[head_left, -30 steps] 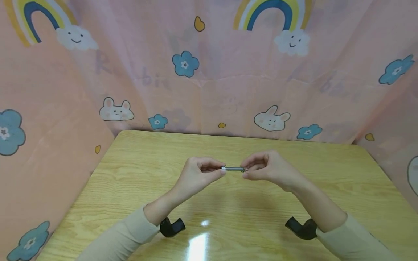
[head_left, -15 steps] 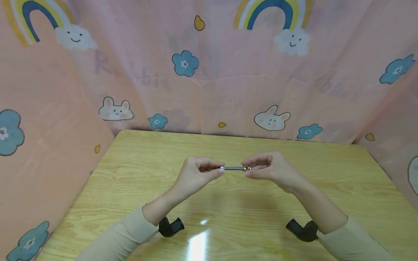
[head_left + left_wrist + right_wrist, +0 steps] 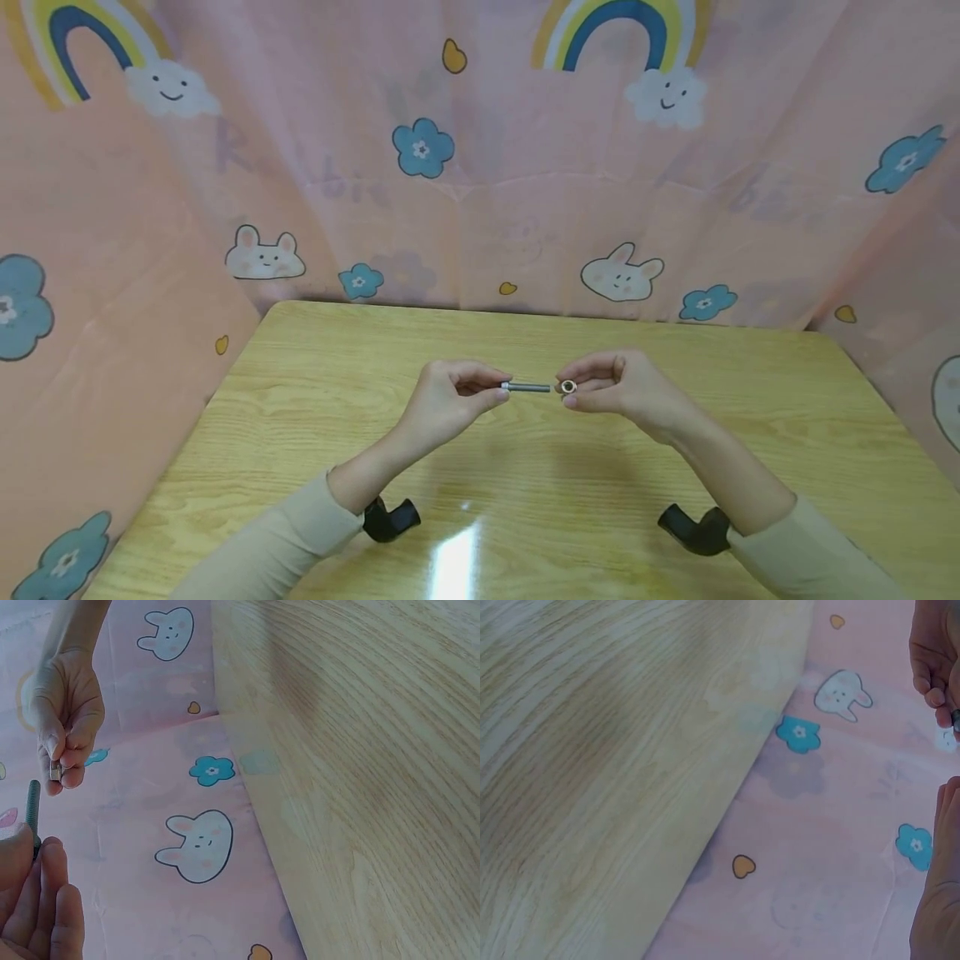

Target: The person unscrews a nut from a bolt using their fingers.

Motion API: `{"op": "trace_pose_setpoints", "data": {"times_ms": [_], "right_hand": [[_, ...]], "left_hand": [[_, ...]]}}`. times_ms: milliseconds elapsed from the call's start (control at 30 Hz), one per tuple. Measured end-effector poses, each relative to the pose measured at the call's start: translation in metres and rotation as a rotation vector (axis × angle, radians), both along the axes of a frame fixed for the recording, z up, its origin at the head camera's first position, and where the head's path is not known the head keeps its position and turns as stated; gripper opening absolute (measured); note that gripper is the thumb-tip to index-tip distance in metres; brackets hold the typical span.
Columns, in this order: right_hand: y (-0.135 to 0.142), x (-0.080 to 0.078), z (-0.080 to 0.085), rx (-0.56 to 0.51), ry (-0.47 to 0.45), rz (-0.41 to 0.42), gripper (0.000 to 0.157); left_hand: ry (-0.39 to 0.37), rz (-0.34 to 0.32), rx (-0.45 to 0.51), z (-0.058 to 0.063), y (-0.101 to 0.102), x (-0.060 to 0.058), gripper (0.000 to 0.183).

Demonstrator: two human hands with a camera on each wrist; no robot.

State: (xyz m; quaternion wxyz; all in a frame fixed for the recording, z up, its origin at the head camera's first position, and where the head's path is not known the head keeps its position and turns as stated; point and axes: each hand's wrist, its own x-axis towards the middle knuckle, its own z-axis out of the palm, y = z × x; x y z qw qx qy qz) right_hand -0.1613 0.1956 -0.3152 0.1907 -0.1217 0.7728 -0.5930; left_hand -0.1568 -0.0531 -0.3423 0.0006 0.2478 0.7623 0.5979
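Above the table, my left hand (image 3: 448, 400) pinches a grey threaded bolt (image 3: 529, 387) by its head end, the shank lying level and pointing right. Facing it, my right hand (image 3: 626, 385) holds a small brassy nut (image 3: 568, 387) between thumb and fingers, its hole showing in the head view. A narrow gap parts the bolt's tip from the nut. In the left wrist view the bolt (image 3: 33, 814) stands up from the thumb and fingers, with the nut (image 3: 55, 772) beyond its tip. The right wrist view cuts off most of both hands and hides the nut.
The wood-grain table (image 3: 315, 467) lies below both hands. A pink printed curtain (image 3: 510, 192) hangs behind it and at the sides. Black curved pieces (image 3: 392, 520) jut from both wrists at the sleeve cuffs.
The bolt and nut have come apart: the bolt's tip was at the nut before. My left hand has drawn slightly left with the bolt, and the nut has turned to show its hole.
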Motion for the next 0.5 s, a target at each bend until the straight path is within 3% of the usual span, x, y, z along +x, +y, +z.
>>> {"op": "trace_pose_setpoints", "data": {"times_ms": [500], "right_hand": [[0.007,-0.006,-0.012,-0.036,0.001,0.089,0.036]], "left_hand": [[0.032,0.035,-0.051,-0.012,0.003,-0.008,0.015]]}}
